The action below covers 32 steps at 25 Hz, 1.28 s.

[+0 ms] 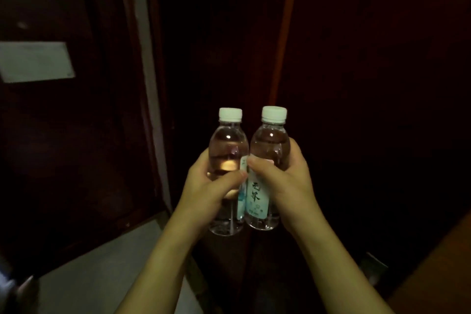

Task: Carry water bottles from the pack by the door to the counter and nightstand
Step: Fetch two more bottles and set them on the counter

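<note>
Two small clear water bottles with white caps stand upright side by side in front of me, touching each other. My left hand [212, 183] grips the left bottle [227, 143] around its middle. My right hand [283, 173] grips the right bottle [270, 140], thumb across its pale label with dark characters. Both bottles are held in the air at chest height. The pack, counter and nightstand are not in view.
The room is very dark. A dark wooden door [63, 135] with a pale sign [35, 61] is at left, beside a light frame strip [150, 84]. Grey floor [107, 270] lies at lower left. A brown wooden surface [438, 270] shows at lower right.
</note>
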Each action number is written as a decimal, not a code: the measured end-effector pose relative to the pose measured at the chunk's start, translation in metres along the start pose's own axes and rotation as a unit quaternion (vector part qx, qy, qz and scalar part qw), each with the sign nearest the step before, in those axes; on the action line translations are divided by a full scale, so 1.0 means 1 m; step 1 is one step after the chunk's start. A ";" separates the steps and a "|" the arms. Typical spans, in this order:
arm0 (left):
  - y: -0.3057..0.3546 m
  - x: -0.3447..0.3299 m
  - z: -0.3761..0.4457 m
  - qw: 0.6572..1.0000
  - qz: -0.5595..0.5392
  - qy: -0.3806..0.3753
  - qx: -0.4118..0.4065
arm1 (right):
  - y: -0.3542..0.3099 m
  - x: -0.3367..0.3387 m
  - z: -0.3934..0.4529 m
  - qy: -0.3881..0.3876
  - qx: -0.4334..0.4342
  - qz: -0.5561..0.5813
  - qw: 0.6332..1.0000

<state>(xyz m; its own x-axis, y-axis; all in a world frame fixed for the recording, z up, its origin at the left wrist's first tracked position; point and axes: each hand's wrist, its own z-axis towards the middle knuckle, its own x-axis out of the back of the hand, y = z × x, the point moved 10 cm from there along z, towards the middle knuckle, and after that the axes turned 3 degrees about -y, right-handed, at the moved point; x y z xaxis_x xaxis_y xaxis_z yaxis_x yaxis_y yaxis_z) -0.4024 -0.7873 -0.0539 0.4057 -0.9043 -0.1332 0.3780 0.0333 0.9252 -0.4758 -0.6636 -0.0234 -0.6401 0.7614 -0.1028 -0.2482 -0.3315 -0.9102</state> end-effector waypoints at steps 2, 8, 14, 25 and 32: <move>0.017 -0.035 0.000 0.998 -0.044 -0.044 -0.004 | -0.036 0.026 -0.019 0.057 0.015 -0.020 0.998; 0.027 -0.205 -0.046 0.953 -0.142 -0.264 0.048 | -0.122 0.140 -0.150 0.252 0.042 -0.101 0.962; 0.072 -0.439 -0.228 0.838 -0.221 -0.489 0.102 | -0.248 0.253 -0.407 0.498 0.096 -0.156 0.848; 0.239 -0.708 -0.715 0.579 -0.309 -0.745 0.119 | -0.483 0.260 -0.912 0.743 0.128 -0.316 0.575; 0.279 -0.793 -0.888 0.504 -0.320 -0.793 0.117 | -0.546 0.266 -1.074 0.785 0.134 -0.361 0.485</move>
<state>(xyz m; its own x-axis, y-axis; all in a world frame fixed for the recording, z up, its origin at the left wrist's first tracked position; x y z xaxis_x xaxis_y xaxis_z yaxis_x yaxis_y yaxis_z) 0.1204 0.3165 -0.0052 -0.9840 0.0935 -0.1518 -0.1757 -0.3646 0.9145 0.2705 0.3183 0.0150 0.9748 0.1485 -0.1667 -0.2159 0.4368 -0.8733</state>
